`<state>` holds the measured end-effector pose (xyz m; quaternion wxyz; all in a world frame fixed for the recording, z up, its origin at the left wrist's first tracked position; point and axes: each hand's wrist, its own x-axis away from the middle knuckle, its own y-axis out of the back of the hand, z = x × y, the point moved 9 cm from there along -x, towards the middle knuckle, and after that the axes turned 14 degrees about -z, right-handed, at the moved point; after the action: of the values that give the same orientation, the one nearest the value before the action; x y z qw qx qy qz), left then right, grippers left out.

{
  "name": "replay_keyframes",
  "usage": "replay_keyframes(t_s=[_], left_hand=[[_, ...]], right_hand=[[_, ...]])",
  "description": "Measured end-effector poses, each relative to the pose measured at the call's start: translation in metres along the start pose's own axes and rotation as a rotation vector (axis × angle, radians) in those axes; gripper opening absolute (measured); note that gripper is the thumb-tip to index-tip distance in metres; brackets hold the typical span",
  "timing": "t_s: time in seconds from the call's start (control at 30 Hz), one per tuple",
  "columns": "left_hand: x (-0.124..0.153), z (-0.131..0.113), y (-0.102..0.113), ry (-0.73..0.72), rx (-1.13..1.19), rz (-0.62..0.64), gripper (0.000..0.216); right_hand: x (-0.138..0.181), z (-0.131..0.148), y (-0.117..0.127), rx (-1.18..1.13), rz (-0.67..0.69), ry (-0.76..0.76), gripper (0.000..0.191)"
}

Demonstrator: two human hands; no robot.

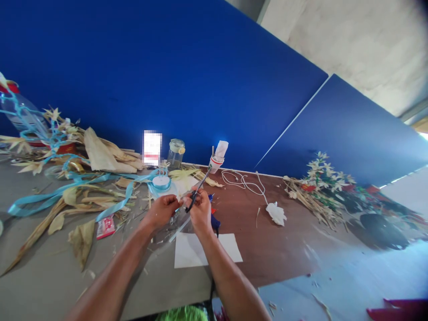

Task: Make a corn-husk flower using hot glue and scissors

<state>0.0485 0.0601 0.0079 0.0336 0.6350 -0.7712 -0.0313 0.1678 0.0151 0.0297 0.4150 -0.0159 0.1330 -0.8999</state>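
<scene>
My right hand is closed round the black handles of a pair of scissors, whose blades point up and away. My left hand is pinched shut on a thin pale strip that runs down between both hands; I cannot tell what material it is. Both hands hover just above the table, over a white sheet of paper. A blue glue gun lies partly hidden behind my right hand.
Dried corn husks and light blue ribbon with its spool cover the left. A glass jar, a cup, a white cord and husk flowers stand along the blue wall.
</scene>
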Motion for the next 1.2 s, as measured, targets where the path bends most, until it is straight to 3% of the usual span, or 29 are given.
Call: replay_keyframes(t_s=[0.37,0.47,0.6,1.0,1.2], left_hand=[[0.006,0.000,-0.001,0.155,0.237,-0.031,0.037],[0.009,0.002,-0.009,0.196,0.300,-0.002,0.036],[0.008,0.002,-0.007,0.212,0.384,-0.058,0.036],[0.007,0.004,0.007,0.298,0.604,-0.194,0.039],[0.000,0.007,0.019,0.254,0.509,-0.254,0.038]], right_hand=[[-0.009,-0.002,0.014,-0.109,-0.148,0.010,0.039],[-0.007,-0.008,0.013,-0.171,-0.164,-0.032,0.042],[-0.003,-0.011,0.011,-0.155,-0.167,-0.041,0.043],[0.009,-0.009,0.002,-0.068,-0.073,0.001,0.038],[0.011,0.001,0.003,0.267,0.111,0.188,0.037]])
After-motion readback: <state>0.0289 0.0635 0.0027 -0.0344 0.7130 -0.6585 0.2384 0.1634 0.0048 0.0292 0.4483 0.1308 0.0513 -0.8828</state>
